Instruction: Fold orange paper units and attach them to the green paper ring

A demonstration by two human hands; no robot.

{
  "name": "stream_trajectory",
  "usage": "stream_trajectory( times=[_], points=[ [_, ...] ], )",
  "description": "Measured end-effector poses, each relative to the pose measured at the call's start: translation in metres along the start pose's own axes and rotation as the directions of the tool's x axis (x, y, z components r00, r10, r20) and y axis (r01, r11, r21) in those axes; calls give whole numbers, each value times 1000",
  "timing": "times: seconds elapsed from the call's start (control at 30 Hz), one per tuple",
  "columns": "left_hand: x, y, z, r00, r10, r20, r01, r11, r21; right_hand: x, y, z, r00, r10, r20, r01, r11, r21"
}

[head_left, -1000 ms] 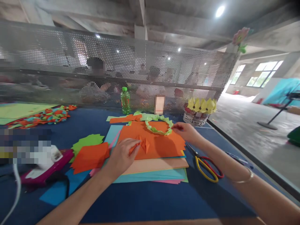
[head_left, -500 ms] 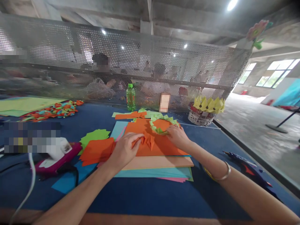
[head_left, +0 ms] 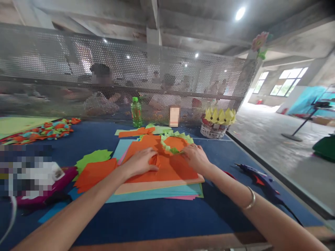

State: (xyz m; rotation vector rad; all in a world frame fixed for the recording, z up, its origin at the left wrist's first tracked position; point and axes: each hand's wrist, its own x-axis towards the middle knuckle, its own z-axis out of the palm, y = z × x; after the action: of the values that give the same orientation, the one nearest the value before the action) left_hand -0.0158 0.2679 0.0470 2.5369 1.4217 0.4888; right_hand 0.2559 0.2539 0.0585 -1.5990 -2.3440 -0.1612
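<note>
The left hand (head_left: 140, 161) curls over a small piece of folded orange paper (head_left: 155, 161), holding it between the thumb and the fingers. This piece sits near the middle of a stack of coloured paper (head_left: 178, 169), its top sheets orange, with peach, light blue and pink edges showing below.

The right hand (head_left: 196, 158) is at the near right side of a green paper ring (head_left: 165, 141), its fingertips touching the rim — whether they pinch it or only rest on it, I cannot tell. The ring lies flat at the far right part of the stack, just beyond the folded piece and apart from it. A silver bracelet (head_left: 251, 198) circles the right wrist.

Left of the stack, orange squares (head_left: 96, 173) partly cover some green paper (head_left: 90, 158). Past the far edge lie an orange strip (head_left: 134, 132) and an upright green bottle (head_left: 136, 113). To the right stands a basket (head_left: 213, 131) topped with yellow paper points (head_left: 220, 115) — and nearer, beyond the right forearm, a glue gun (head_left: 258, 177) lies on the blue tabletop (head_left: 146, 219).
</note>
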Motion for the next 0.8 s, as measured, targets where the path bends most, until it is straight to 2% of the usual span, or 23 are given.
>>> stream_trajectory(
  times=[0.17, 0.23, 0.3, 0.37, 0.47, 0.57, 0.67, 0.73, 0.8],
  points=[
    [7, 0, 1, 999, -13, 37, 14, 1000, -23, 38, 27, -11, 984, 146, -99, -142, 989, 48],
    [6, 1, 0, 999, -16, 36, 17, 999, -41, 48, 28, -17, 976, 159, -151, -149, 986, 74],
    [4, 2, 0, 999, -29, 26, 30, 998, -60, 48, 21, -20, 975, 123, -185, -106, 989, 101],
    [1, 4, -1, 998, -58, 6, 58, 995, -82, 33, 7, -18, 982, 45, -184, -21, 991, 128],
    [-5, 4, -2, 994, -110, -17, 107, 986, -130, -7, -15, -12, 988, -103, -116, 122, 978, 171],
    [-10, 2, -12, 992, -129, 3, 127, 971, -201, -39, -20, -13, 977, -212, -38, 215, 951, 220],
    [-15, -2, -32, 993, -114, 11, 113, 955, -273, -31, 10, -28, 986, -166, -32, 169, 960, 224],
    [-18, -3, -46, 996, -93, 15, 92, 933, -347, -2, 47, -45, 996, -20, -84, 35, 982, 184],
    [-21, -2, -53, 997, -70, 34, 77, 869, -488, 35, 89, -63, 973, 178, -148, -159, 979, 130]
  ],
)
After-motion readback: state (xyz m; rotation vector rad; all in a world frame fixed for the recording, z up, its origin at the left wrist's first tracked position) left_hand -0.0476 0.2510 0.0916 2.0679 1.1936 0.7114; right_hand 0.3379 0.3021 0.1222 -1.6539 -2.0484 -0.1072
